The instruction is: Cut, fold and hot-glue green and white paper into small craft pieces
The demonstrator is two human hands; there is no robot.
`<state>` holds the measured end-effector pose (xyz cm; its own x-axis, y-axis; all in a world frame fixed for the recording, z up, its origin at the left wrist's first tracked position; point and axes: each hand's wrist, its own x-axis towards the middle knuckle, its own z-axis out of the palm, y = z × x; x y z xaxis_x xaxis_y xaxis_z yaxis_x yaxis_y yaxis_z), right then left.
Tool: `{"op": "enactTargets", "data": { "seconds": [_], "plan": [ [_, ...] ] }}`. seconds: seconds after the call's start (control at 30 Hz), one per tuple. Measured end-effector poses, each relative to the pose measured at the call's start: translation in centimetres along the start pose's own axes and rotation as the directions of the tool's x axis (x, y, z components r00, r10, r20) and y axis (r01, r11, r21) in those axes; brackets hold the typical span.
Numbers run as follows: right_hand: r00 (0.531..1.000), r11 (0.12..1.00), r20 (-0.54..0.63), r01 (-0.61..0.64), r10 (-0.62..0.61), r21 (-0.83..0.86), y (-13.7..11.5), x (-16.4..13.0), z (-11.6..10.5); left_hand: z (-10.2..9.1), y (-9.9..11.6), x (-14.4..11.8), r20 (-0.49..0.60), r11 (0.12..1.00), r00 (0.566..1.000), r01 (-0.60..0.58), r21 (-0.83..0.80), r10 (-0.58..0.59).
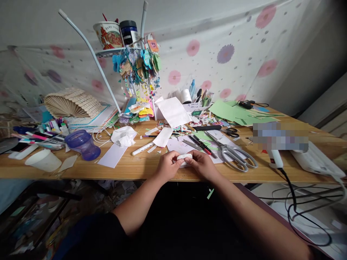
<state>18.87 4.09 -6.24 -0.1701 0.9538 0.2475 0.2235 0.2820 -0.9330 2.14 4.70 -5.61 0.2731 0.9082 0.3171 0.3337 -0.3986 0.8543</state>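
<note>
Between both hands, at the front edge of the wooden table, is a small white wad (184, 156) that looks like folded tissue or paper. My left hand (168, 166) pinches its left end with thumb and fingers. On the other end, my right hand (204, 165) grips it the same way. Part of the wad is hidden by the fingertips. Just beyond lie red and black pens (202, 145) on white paper. Large grey-handled scissors (235, 155) rest to the right of my right hand. A white marker (142, 148) lies off to the left.
A purple cup (82, 145), a white paper cup (43, 160) and crumpled tissue (124, 136) stand on the left. Green paper sheets (230, 112) lie at the back right. A corded white-handled tool (275, 159), partly blurred out, is at the right. A rack (108, 53) holds hanging paper pieces.
</note>
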Motion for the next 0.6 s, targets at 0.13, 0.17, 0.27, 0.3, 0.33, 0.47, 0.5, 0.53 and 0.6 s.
{"op": "enactTargets", "data": {
  "seconds": [0.13, 0.17, 0.27, 0.3, 0.33, 0.47, 0.5, 0.53, 0.6],
  "plan": [
    [0.999, 0.994, 0.033, 0.016, -0.020, 0.105, -0.44, 0.09, 0.28, -0.03, -0.51, -0.01, 0.008, 0.993, 0.998, 0.070, -0.099, -0.070],
    [0.999, 0.993, 0.037, 0.018, -0.022, 0.119, -0.46, 0.08, 0.32, -0.04, -0.61, -0.01, 0.021, 0.991, 0.998, 0.069, -0.111, -0.067],
    [1.000, 0.994, 0.010, 0.016, -0.017, 0.111, -0.32, -0.01, 0.34, -0.05, -0.68, -0.02, 0.068, 0.988, 0.997, 0.053, -0.148, -0.043],
    [1.000, 0.994, 0.000, 0.016, -0.017, 0.107, -0.27, -0.04, 0.32, -0.04, -0.64, -0.01, 0.078, 0.987, 0.996, 0.050, -0.151, -0.039],
    [1.000, 0.994, -0.003, 0.015, -0.014, 0.110, -0.23, -0.06, 0.31, -0.03, -0.59, -0.01, 0.081, 0.988, 0.996, 0.051, -0.147, -0.039],
    [0.999, 0.995, 0.039, 0.010, -0.014, 0.101, -0.33, -0.01, 0.29, -0.02, -0.35, -0.08, 0.054, 0.999, 0.998, 0.031, -0.041, -0.028],
    [0.999, 0.996, 0.050, 0.014, -0.018, 0.084, -0.36, 0.02, 0.28, -0.02, -0.27, -0.14, 0.049, 1.000, 0.999, 0.015, -0.001, -0.015],
    [0.998, 0.998, 0.059, 0.019, -0.023, 0.066, -0.37, 0.05, 0.26, -0.04, -0.16, -0.21, 0.044, 0.999, 0.999, -0.002, 0.043, 0.000],
    [0.997, 0.999, 0.068, 0.023, -0.026, 0.040, -0.29, 0.06, 0.19, -0.07, 0.13, -0.36, 0.035, 0.991, 0.999, -0.037, 0.130, 0.032]
  ]
}}
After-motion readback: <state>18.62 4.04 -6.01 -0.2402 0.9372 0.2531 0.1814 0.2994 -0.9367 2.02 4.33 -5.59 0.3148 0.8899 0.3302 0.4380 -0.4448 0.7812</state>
